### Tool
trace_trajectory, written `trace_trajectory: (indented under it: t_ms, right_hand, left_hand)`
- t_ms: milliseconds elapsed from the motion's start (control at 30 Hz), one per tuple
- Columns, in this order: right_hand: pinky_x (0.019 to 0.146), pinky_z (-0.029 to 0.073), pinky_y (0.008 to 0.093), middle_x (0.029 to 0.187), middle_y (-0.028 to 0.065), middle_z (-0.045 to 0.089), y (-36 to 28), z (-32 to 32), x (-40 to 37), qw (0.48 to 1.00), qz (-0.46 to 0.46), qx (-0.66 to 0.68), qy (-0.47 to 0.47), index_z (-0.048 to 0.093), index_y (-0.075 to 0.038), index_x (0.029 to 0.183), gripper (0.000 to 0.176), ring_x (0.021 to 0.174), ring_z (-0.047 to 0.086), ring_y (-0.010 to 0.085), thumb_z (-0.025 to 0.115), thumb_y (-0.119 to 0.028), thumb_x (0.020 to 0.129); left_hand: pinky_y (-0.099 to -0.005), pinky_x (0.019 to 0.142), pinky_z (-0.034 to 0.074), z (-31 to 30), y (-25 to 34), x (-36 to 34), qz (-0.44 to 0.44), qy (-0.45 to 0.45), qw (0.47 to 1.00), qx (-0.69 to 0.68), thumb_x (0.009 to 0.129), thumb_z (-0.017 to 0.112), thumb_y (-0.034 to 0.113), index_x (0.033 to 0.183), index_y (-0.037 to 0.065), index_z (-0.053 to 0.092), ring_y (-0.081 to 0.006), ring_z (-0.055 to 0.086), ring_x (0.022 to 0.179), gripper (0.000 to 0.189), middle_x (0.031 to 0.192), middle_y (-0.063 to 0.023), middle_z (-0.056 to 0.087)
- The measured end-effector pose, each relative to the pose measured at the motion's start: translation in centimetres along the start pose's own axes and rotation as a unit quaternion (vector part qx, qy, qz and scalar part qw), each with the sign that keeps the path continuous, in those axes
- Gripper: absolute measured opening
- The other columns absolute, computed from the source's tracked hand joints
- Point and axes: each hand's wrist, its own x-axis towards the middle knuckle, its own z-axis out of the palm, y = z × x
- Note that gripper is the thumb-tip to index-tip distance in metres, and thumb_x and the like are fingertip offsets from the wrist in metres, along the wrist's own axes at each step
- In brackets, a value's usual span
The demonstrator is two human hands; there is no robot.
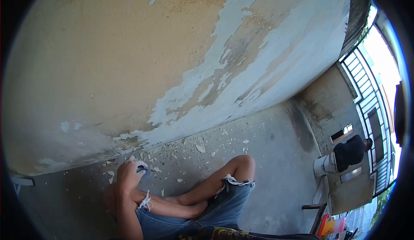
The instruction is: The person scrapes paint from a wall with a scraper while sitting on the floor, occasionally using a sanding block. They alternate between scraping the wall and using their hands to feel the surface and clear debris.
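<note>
My left hand (128,172) is raised above my bent left knee, close to the foot of the wall. Its fingers are closed round a small dark grey, flat-looking thing (147,172), whose kind I cannot make out. Before me stands a wall (108,67) with tan paint; large patches have peeled down to a pale blue layer. Loose paint flakes (200,148) lie scattered along the floor beneath it. My right hand is not in view.
I sit cross-legged in torn denim shorts (228,205) on a grey concrete floor (276,188). Another person (349,154) in a dark top is at the far right, by a barred gate (373,98). A bench edge (319,220) and a pink-and-yellow container (334,227) are lower right.
</note>
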Motion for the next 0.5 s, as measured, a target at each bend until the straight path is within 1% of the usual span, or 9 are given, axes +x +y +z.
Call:
trace_trajectory:
  t_ms: [67,133,200,233,267,333,467,500]
  right_hand:
    - [0.071,0.056,0.0386,0.103,0.0143,0.068,-1.3,0.1,1.2,1.000,-0.013,-0.006,-0.009,0.062,0.000,0.118,0.041,0.087,0.064,0.0228,0.062,-0.032,0.091]
    - [0.071,0.057,0.0388,0.103,0.0143,0.067,-2.7,0.1,2.4,0.999,-0.026,-0.013,-0.018,0.062,0.000,0.118,0.042,0.087,0.064,0.0230,0.062,-0.031,0.091]
    - [0.071,0.057,0.0389,0.104,0.0144,0.067,-3.4,0.6,3.3,0.999,-0.036,-0.011,-0.026,0.062,0.000,0.119,0.042,0.088,0.064,0.0231,0.062,-0.031,0.091]
    - [0.072,0.057,0.0390,0.104,0.0144,0.067,-3.7,1.2,3.7,0.999,-0.040,-0.005,-0.031,0.062,0.000,0.119,0.042,0.088,0.064,0.0232,0.062,-0.031,0.091]
    - [0.072,0.057,0.0391,0.105,0.0144,0.067,-3.9,1.6,4.1,0.998,-0.044,-0.001,-0.035,0.062,0.000,0.119,0.042,0.089,0.064,0.0233,0.062,-0.031,0.091]
    - [0.072,0.057,0.0393,0.105,0.0145,0.067,-5.3,1.6,5.1,0.997,-0.059,0.001,-0.039,0.062,0.000,0.119,0.043,0.089,0.064,0.0234,0.063,-0.031,0.090]
    - [0.073,0.057,0.0397,0.106,0.0146,0.067,-6.8,2.3,6.3,0.995,-0.081,-0.001,-0.057,0.062,0.000,0.120,0.043,0.091,0.064,0.0237,0.063,-0.031,0.090]
    - [0.073,0.057,0.0398,0.107,0.0146,0.066,-7.3,1.8,6.6,0.995,-0.087,-0.001,-0.056,0.062,0.000,0.120,0.043,0.091,0.063,0.0238,0.063,-0.031,0.090]
  left_hand:
    - [-0.0409,0.080,0.050,0.0,0.1,0.0,-0.012,-0.009,1.000,-0.007,0.074,0.076,0.013,0.095,0.014,0.074,-0.0322,0.063,0.091,0.021,0.095,-0.0116,0.062]
    - [-0.0405,0.080,0.050,0.1,0.2,0.0,-0.001,-0.005,1.000,0.008,0.074,0.077,0.012,0.095,0.014,0.074,-0.0320,0.063,0.091,0.021,0.095,-0.0117,0.062]
    - [-0.0406,0.080,0.050,0.3,0.2,0.2,-0.001,-0.019,1.000,-0.009,0.074,0.077,0.011,0.096,0.014,0.074,-0.0322,0.063,0.091,0.022,0.095,-0.0118,0.061]
    - [-0.0425,0.079,0.049,0.4,0.3,0.3,-0.005,-0.022,1.000,-0.007,0.077,0.075,0.015,0.095,0.015,0.073,-0.0335,0.062,0.091,0.019,0.095,-0.0117,0.061]
    - [-0.0425,0.079,0.049,0.6,0.4,0.3,0.004,-0.027,1.000,-0.001,0.077,0.075,0.015,0.095,0.015,0.073,-0.0335,0.062,0.091,0.019,0.095,-0.0117,0.061]
    - [-0.0411,0.080,0.049,0.6,0.4,0.5,0.000,-0.039,0.999,-0.001,0.076,0.076,0.011,0.098,0.014,0.074,-0.0324,0.062,0.091,0.022,0.094,-0.0121,0.061]
    - [-0.0408,0.080,0.049,1.4,-0.1,0.6,0.006,-0.030,1.000,0.006,0.075,0.076,0.010,0.097,0.013,0.074,-0.0321,0.062,0.091,0.022,0.093,-0.0126,0.061]
    - [-0.0407,0.081,0.049,1.2,0.2,0.7,-0.012,-0.043,0.999,0.000,0.075,0.077,0.010,0.097,0.013,0.074,-0.0324,0.062,0.092,0.023,0.094,-0.0131,0.062]
